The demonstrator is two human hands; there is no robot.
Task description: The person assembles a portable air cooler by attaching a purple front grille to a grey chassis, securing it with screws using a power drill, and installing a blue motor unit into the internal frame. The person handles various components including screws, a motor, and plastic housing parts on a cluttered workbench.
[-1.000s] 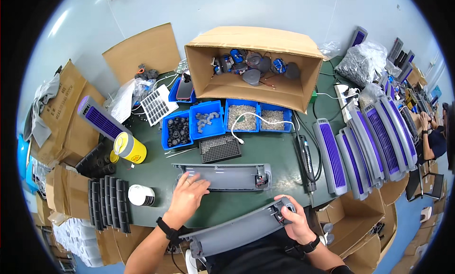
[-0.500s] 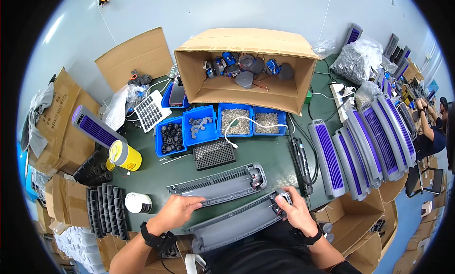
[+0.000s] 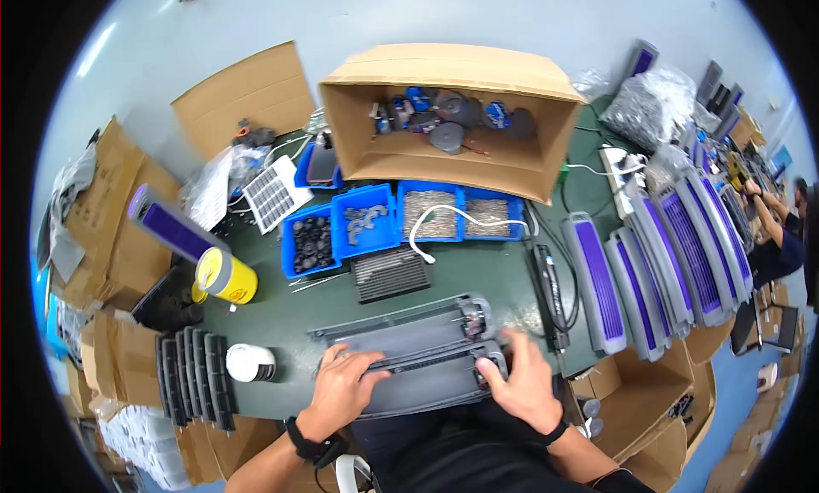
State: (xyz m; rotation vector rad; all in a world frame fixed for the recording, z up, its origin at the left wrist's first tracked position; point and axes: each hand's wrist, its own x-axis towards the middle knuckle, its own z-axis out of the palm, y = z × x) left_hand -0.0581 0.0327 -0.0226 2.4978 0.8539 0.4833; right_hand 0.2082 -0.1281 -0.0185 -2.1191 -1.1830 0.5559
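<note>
Two long grey plastic housings lie side by side at the front of the green table, the far housing (image 3: 409, 327) behind the near housing (image 3: 426, 391). Each carries a small mechanism with wiring at its right end. My left hand (image 3: 345, 380) grips the left end of the near one, thumb along its upper face. At the other end, my right hand (image 3: 527, 384) has its thumb on the housing's rounded tip, and its fingers, smeared by motion, reach round the end.
Behind are a black perforated block (image 3: 391, 275), blue bins (image 3: 365, 224) of small parts and an open carton (image 3: 448, 173) of motor-like parts. An electric screwdriver (image 3: 550, 292) and purple-grey units (image 3: 597, 284) stand right. A yellow tub (image 3: 229, 275), white jar (image 3: 249, 362) and black rollers (image 3: 196, 378) are left.
The near housing has come forward and level, against the far one. My left hand has moved from the far housing's left end to the near one's; my right hand has shifted slightly.
</note>
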